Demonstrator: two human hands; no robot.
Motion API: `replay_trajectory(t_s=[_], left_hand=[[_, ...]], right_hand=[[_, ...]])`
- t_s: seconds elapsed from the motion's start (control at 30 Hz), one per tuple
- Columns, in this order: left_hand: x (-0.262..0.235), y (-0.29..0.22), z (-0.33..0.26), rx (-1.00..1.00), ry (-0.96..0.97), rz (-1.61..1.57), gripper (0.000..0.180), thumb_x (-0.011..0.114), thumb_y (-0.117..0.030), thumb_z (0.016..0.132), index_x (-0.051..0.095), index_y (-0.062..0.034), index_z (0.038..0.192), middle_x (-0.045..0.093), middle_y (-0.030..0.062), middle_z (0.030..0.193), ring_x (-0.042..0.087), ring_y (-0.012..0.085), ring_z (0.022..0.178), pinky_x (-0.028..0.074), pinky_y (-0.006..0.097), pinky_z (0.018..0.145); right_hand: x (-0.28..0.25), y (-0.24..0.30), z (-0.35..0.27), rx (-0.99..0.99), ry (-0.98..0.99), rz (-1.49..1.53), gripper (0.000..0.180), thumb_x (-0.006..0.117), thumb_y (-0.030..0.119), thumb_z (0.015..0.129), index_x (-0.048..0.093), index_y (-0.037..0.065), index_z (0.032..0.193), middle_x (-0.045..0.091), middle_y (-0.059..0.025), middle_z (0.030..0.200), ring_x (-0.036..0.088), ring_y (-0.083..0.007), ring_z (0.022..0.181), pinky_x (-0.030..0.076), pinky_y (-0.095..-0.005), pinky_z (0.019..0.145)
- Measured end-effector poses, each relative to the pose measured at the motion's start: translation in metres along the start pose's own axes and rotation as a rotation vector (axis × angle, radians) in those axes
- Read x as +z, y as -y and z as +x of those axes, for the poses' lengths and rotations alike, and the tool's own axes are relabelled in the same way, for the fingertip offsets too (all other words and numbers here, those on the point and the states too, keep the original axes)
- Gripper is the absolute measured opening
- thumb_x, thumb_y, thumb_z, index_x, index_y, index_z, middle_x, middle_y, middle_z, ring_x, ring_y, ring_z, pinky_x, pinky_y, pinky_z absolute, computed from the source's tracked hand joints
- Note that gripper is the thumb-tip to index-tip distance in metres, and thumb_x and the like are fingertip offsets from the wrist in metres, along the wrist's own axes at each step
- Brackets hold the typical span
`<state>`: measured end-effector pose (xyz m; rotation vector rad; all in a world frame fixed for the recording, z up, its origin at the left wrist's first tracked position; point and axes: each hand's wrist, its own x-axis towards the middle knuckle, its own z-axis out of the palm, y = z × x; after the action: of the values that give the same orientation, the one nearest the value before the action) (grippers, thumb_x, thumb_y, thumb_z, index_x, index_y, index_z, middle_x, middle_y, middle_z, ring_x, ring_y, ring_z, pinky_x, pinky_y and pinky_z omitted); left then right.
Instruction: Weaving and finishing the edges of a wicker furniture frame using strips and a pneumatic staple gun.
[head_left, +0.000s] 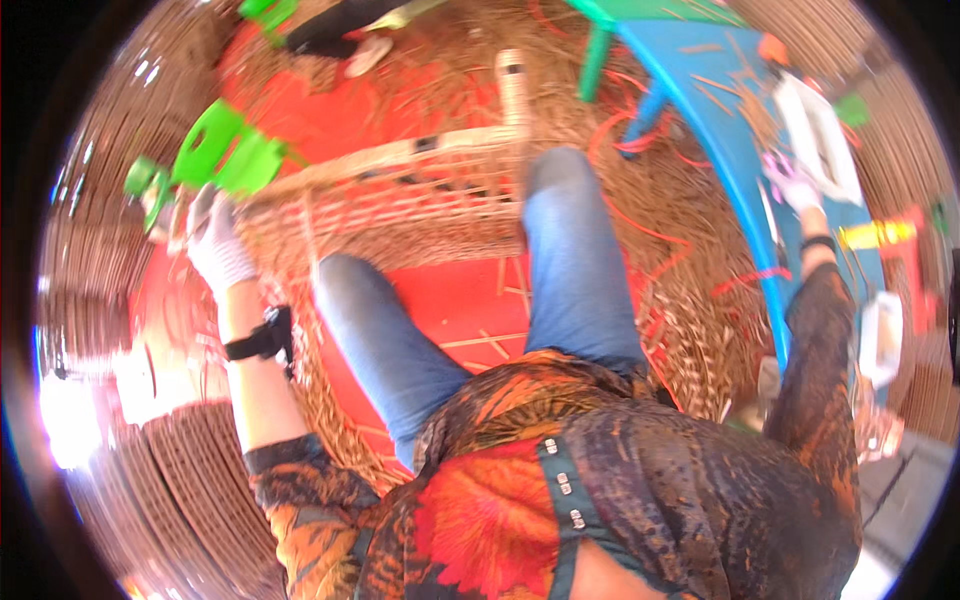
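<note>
"Position of the woven frame (415, 190)?"

"In front of the knees, above the red floor covering (450, 310). Its upper rail leads to a post beside the right knee (560, 185)."

"Left hand (220, 245)?"

"Gloved, located at the frame's left end, near the green chair (225, 150). Fingers point away from the body; whether they grip the frame cannot be told."

"Right hand (795, 188)?"

"Gloved, extended over the blue counter (715, 110), beside the white tray (797, 122). Finger closure cannot be determined; the view is blurred."

"Adjacent item?"

"Yellow object (877, 235), right of the wrist."
</note>
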<state>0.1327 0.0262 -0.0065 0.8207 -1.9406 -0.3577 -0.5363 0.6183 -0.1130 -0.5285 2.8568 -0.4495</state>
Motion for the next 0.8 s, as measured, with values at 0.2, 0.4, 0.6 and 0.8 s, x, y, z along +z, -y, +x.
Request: replay_trajectory(t_s=[0.2,0.4,0.6,0.8], left_hand=[[0.027,-0.065,-0.062,-0.669,0.045,-0.307,0.035,0.070,-0.026,0.093,0.068,0.0005,0.116,0.070,0.0058,0.103,0.063,0.0134,0.093,0.049,0.028,0.086],[0.042,-0.086,-0.077,-0.783,0.403,-0.744,0.024,0.059,-0.019,0.099,0.070,-0.0005,0.110,0.061,-0.0023,0.078,0.055,0.0072,0.066,0.042,0.022,0.060],[0.028,-0.088,-0.068,-0.924,0.417,-0.939,0.026,0.060,-0.026,0.099,0.065,-0.0016,0.107,0.052,-0.0052,0.074,0.048,0.0079,0.063,0.038,0.022,0.059],[0.025,-0.089,-0.059,-0.869,0.407,-1.043,0.019,0.058,-0.022,0.100,0.068,-0.0051,0.098,0.053,-0.0066,0.070,0.048,0.0067,0.060,0.037,0.023,0.056]], right_hand=[[-0.048,0.042,-0.021,-0.025,-0.140,0.320,0.073,0.074,0.043,0.088,0.049,-0.003,0.139,0.066,-0.0117,0.118,0.063,-0.0114,0.072,0.051,-0.0290,0.065],[-0.049,0.234,-0.141,-0.307,0.850,1.248,0.047,0.058,0.033,0.104,0.054,0.000,0.137,0.066,-0.0110,0.114,0.066,-0.0212,0.096,0.056,-0.0342,0.091],[0.014,0.392,-0.248,-0.676,1.118,0.873,0.042,0.059,0.036,0.103,0.063,0.001,0.127,0.067,-0.0044,0.097,0.059,-0.0074,0.071,0.048,-0.0214,0.065],[0.065,0.467,-0.253,-0.713,1.230,0.839,0.043,0.057,0.043,0.102,0.067,0.003,0.116,0.070,-0.0045,0.085,0.068,-0.0115,0.068,0.055,-0.0246,0.061]])
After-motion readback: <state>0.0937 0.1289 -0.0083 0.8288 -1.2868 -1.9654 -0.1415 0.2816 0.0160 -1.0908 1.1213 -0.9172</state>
